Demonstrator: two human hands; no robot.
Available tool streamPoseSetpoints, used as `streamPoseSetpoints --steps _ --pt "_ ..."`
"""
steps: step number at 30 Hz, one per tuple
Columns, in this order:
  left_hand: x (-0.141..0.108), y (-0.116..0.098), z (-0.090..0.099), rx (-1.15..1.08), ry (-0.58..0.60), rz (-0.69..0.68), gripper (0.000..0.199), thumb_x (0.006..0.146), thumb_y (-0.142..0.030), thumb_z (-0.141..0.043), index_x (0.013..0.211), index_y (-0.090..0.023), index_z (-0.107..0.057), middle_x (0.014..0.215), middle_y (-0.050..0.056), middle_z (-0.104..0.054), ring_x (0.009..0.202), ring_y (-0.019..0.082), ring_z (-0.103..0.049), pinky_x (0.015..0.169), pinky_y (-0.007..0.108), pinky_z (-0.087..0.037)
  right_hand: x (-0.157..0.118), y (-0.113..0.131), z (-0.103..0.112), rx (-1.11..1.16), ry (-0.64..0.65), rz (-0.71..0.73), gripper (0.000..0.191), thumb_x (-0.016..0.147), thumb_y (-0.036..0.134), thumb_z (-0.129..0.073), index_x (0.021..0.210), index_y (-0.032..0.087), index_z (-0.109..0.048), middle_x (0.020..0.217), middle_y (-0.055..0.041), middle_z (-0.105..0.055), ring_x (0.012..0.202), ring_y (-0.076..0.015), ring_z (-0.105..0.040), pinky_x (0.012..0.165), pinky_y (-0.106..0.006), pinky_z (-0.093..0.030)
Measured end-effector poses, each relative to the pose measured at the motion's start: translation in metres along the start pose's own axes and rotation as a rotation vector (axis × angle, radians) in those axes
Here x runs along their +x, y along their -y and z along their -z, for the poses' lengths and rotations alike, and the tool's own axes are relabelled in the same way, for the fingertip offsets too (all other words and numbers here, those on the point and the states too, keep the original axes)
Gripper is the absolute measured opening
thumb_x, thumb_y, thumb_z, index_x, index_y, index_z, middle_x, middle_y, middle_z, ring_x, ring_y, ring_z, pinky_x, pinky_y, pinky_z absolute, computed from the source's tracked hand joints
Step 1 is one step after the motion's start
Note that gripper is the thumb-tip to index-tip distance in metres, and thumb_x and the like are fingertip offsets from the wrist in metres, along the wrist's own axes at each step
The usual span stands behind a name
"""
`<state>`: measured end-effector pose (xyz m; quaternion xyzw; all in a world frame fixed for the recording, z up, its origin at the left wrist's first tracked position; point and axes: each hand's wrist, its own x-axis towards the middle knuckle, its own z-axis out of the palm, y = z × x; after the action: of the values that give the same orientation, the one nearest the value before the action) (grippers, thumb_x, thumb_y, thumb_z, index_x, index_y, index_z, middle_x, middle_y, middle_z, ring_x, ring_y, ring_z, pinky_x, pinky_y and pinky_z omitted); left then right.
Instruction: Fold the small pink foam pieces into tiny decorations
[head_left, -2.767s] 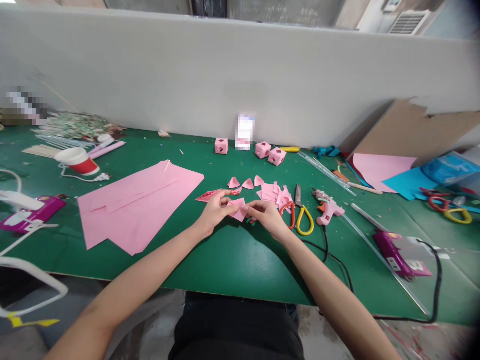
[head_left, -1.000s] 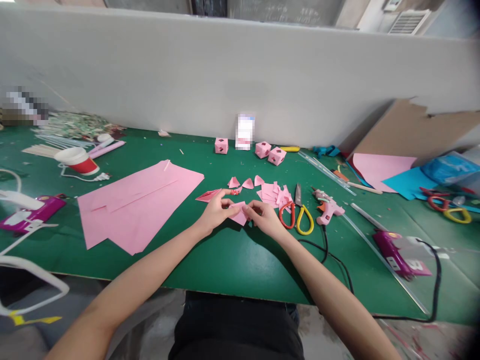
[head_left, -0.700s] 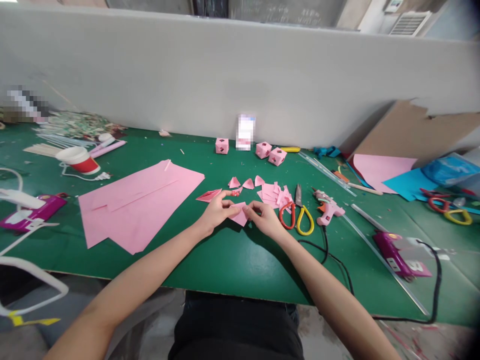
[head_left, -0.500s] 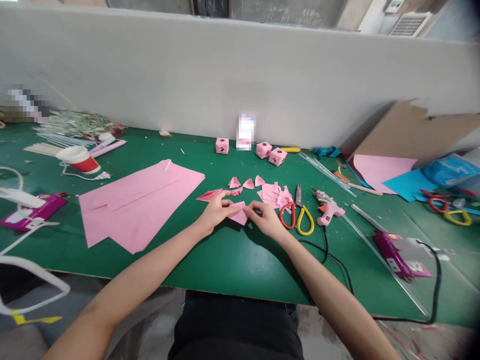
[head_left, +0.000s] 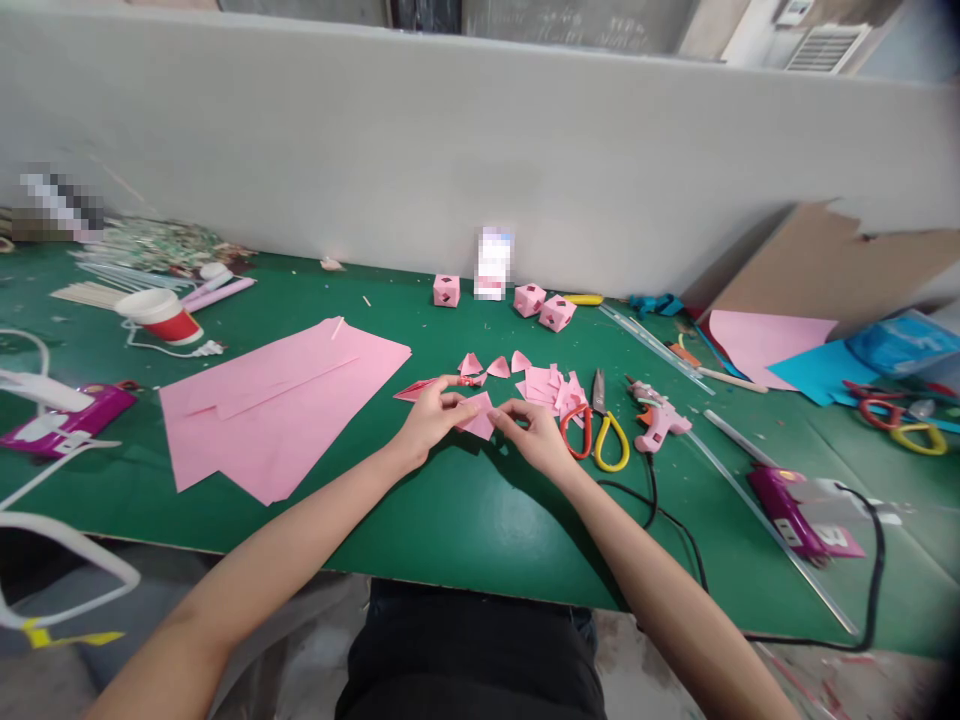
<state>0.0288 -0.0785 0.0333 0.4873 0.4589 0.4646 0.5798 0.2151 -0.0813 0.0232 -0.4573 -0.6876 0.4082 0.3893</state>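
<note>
Between my two hands, just above the green table, is a small square of pink paper (head_left: 477, 417). My left hand (head_left: 435, 418) pinches its left side between thumb and fingers. At its right edge, the fingertips of my right hand (head_left: 527, 428) are closed on the paper. Beyond my hands lie several small folded pink paper pieces (head_left: 498, 367). A flat folded pink paper shape (head_left: 414, 390) lies just left of my left hand, partly hidden by it. Loose pink paper pieces (head_left: 541, 388) are piled beyond my right hand.
Scissors (head_left: 598, 425) and a pink glue gun (head_left: 657, 418) with a black cord lie to the right. Large pink sheets (head_left: 300, 420) cover the table at left. Pink paper cubes (head_left: 446, 291) stand near the grey partition (head_left: 337, 150). Purple power strips (head_left: 787, 510) sit on both sides.
The pink paper square has turned slightly and sits a little higher between my fingers. Both hands keep their pinch and have hardly moved.
</note>
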Motion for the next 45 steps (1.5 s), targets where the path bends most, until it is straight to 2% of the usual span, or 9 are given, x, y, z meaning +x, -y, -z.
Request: streamPoseSetpoints --steps 4,9,13,17,20,24,32,40,45 --pt "0.0016 -0.0003 0.0008 -0.058 -0.057 -0.038 0.049 0.071 -0.029 -0.077 0.113 -0.017 -0.055 0.068 -0.005 -0.058 0.060 0.009 -0.053 0.062 0.022 -0.042 -0.0013 0.0023 -0.0024 0.066 0.011 -0.076 0.042 0.086 0.060 -0.055 0.080 0.019 -0.065 0.059 0.0010 -0.056 0.049 -0.0117 -0.048 0.047 -0.025 -0.037" --pt "0.0037 0.0033 0.0021 -0.045 -0.056 -0.069 0.046 0.073 -0.031 -0.076 0.112 -0.017 -0.055 0.071 -0.003 -0.060 0.062 0.010 -0.054 0.061 0.023 -0.041 -0.0029 0.0000 -0.0060 0.072 0.047 -0.038 0.033 0.081 0.052 -0.065 0.079 0.018 -0.066 0.069 -0.0009 -0.063 0.056 -0.0118 -0.052 0.052 -0.025 -0.041" --pt "0.0026 0.0058 0.0006 -0.023 -0.011 -0.055 0.047 0.075 -0.029 -0.073 0.115 -0.018 -0.051 0.081 -0.001 -0.064 0.067 0.011 -0.058 0.062 0.023 -0.043 -0.0002 -0.0021 -0.0043 0.118 -0.046 -0.067 0.034 0.079 0.052 -0.067 0.077 0.018 -0.063 0.067 -0.0002 -0.060 0.056 -0.0119 -0.051 0.051 -0.025 -0.040" --pt "0.0007 0.0051 -0.0017 0.016 0.034 -0.057 0.046 0.073 -0.024 -0.071 0.114 -0.018 -0.050 0.074 -0.004 -0.060 0.060 0.010 -0.056 0.058 0.023 -0.043 0.0026 -0.0017 -0.0001 0.203 -0.115 -0.139 0.040 0.076 0.058 -0.069 0.075 0.019 -0.062 0.057 0.0028 -0.053 0.049 -0.0105 -0.045 0.046 -0.024 -0.034" --pt "0.0007 0.0033 -0.0016 0.000 0.007 -0.047 0.045 0.073 -0.023 -0.071 0.113 -0.018 -0.052 0.071 -0.005 -0.059 0.059 0.010 -0.055 0.058 0.023 -0.043 0.0028 -0.0012 0.0014 0.315 -0.098 -0.199 0.046 0.080 0.064 -0.061 0.077 0.019 -0.064 0.052 0.0037 -0.049 0.045 -0.0097 -0.039 0.044 -0.024 -0.030" --pt "0.0017 0.0004 0.0002 -0.034 -0.038 -0.034 0.045 0.073 -0.024 -0.071 0.113 -0.016 -0.053 0.073 -0.003 -0.060 0.058 0.009 -0.054 0.058 0.024 -0.043 0.0016 -0.0008 0.0020 0.418 -0.032 -0.200 0.045 0.082 0.062 -0.062 0.083 0.018 -0.070 0.057 0.0025 -0.052 0.049 -0.0097 -0.042 0.046 -0.024 -0.031" --pt "0.0007 0.0018 -0.0018 -0.023 -0.031 -0.075 0.047 0.074 -0.024 -0.072 0.114 -0.017 -0.050 0.078 -0.002 -0.064 0.061 0.010 -0.055 0.060 0.024 -0.045 0.0010 0.0003 0.0009 0.429 -0.021 -0.210 0.042 0.075 0.058 -0.072 0.084 0.018 -0.070 0.059 0.0032 -0.053 0.051 -0.0087 -0.044 0.047 -0.022 -0.034" --pt "0.0022 0.0057 0.0000 -0.001 -0.014 -0.097 0.046 0.076 -0.028 -0.073 0.115 -0.018 -0.050 0.076 -0.002 -0.062 0.063 0.011 -0.056 0.060 0.024 -0.045 0.0016 0.0005 -0.0011 0.414 0.010 -0.225 0.043 0.074 0.059 -0.072 0.085 0.018 -0.069 0.059 0.0039 -0.053 0.051 -0.0085 -0.044 0.046 -0.021 -0.035" --pt "0.0013 0.0053 -0.0014 0.040 -0.004 -0.103 0.045 0.075 -0.026 -0.072 0.114 -0.018 -0.050 0.079 -0.001 -0.062 0.065 0.011 -0.057 0.062 0.024 -0.046 0.0014 0.0010 -0.0009 0.357 0.031 -0.203 0.041 0.074 0.057 -0.072 0.087 0.019 -0.070 0.064 0.0027 -0.058 0.050 -0.0084 -0.045 0.046 -0.022 -0.036"
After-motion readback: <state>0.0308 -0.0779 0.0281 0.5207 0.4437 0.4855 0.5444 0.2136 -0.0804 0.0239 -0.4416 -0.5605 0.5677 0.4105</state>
